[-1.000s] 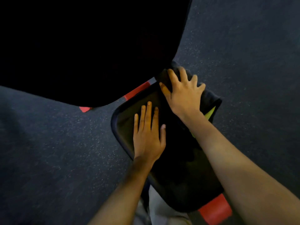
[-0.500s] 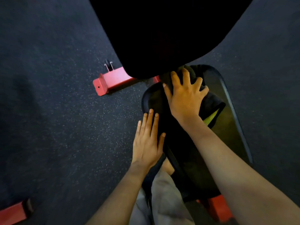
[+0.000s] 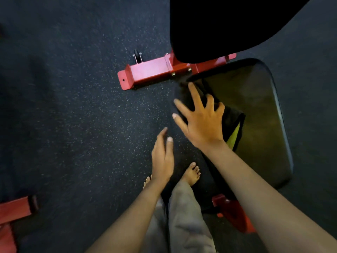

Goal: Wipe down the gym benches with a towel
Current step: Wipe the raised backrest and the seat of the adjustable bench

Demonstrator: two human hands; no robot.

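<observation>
The right hand (image 3: 202,123) is laid open, fingers splayed, on the dark towel (image 3: 233,119), which is draped over the edge of the black padded table (image 3: 255,106) beneath the palm. The left hand (image 3: 162,157) is held open over the floor (image 3: 73,125), gripping nothing. A yellow-green patch, possibly a label, is seen beside the right wrist.

Place: a gym is indicated.
Floor: dark speckled rubber matting (image 3: 73,125) is laid.
Equipment: a black padded bench (image 3: 255,106) is mounted on a bolted red steel frame (image 3: 151,72).
</observation>
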